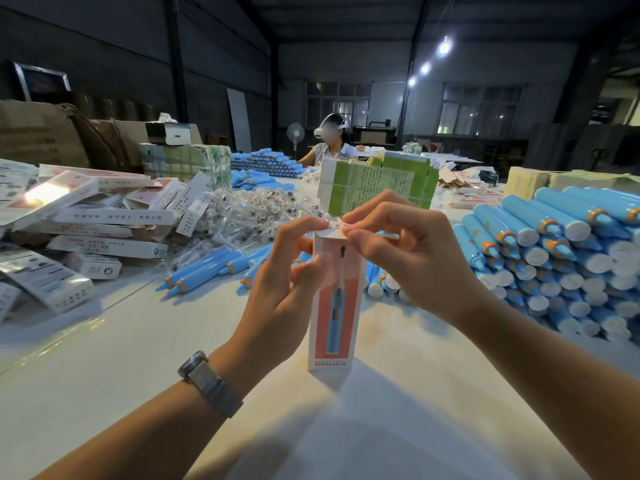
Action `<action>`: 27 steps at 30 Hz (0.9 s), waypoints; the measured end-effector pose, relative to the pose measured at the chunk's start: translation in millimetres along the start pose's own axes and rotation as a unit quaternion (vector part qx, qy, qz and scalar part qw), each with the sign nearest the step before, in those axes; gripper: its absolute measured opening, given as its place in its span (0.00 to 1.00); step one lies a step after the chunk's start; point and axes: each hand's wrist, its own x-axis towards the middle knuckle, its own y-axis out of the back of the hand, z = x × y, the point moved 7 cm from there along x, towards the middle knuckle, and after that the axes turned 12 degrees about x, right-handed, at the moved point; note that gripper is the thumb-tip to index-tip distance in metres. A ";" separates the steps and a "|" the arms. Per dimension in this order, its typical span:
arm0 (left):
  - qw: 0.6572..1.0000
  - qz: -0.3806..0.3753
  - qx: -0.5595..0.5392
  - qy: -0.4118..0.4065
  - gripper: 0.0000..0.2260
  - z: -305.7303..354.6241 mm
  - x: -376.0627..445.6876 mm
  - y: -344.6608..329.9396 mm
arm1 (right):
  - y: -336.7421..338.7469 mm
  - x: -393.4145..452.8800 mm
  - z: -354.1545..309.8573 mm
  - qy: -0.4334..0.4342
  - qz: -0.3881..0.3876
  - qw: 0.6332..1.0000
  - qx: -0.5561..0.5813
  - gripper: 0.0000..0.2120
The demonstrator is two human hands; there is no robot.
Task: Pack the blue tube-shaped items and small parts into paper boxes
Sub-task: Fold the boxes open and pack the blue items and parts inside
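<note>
Standing the paper box (334, 299) upright on the counter (114, 344), we pinch its top flap (333, 227) with both hands, left hand (290, 278) and right hand (405, 251); we should tuck it squarely, steadying the sides.

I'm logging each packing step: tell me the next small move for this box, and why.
Probably fold the top flap down and tuck it in. The paper box stands upright on the table, and the left hand and right hand both pinch that raised flap.
</note>
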 end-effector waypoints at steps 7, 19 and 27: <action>0.999 0.046 -0.010 -0.017 0.05 6.7 4.8 3.4 | 0.0 -0.1 -0.3 -0.001 0.006 0.999 -0.042 0.06; 0.996 0.067 -0.004 -0.059 0.08 14.5 6.1 2.8 | 1.7 0.0 -6.8 0.024 0.024 0.995 -0.092 0.06; 0.995 0.063 -0.017 -0.076 0.08 14.7 6.3 3.4 | -1.3 3.3 -14.7 0.046 0.021 0.990 -0.133 0.03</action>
